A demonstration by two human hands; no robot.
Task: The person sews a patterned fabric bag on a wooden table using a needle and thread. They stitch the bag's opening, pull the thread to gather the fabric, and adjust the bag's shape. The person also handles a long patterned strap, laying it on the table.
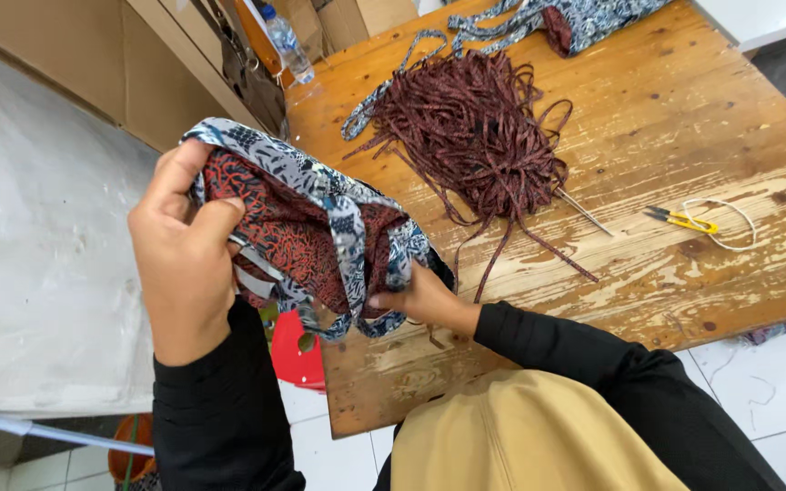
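Note:
My left hand grips the upper edge of a patterned fabric bag, grey-blue outside with a red and black lining showing. My right hand pinches the bag's lower edge near the corner of the wooden table; its fingers are partly hidden by the cloth. The bag is held in the air, over the table's left corner. A heap of dark red cords lies on the table just beyond the bag.
Small yellow thread snips with a white loop lie on the table at the right. More patterned fabric sits at the far edge. A plastic bottle stands at the back left. A red stool is under the table.

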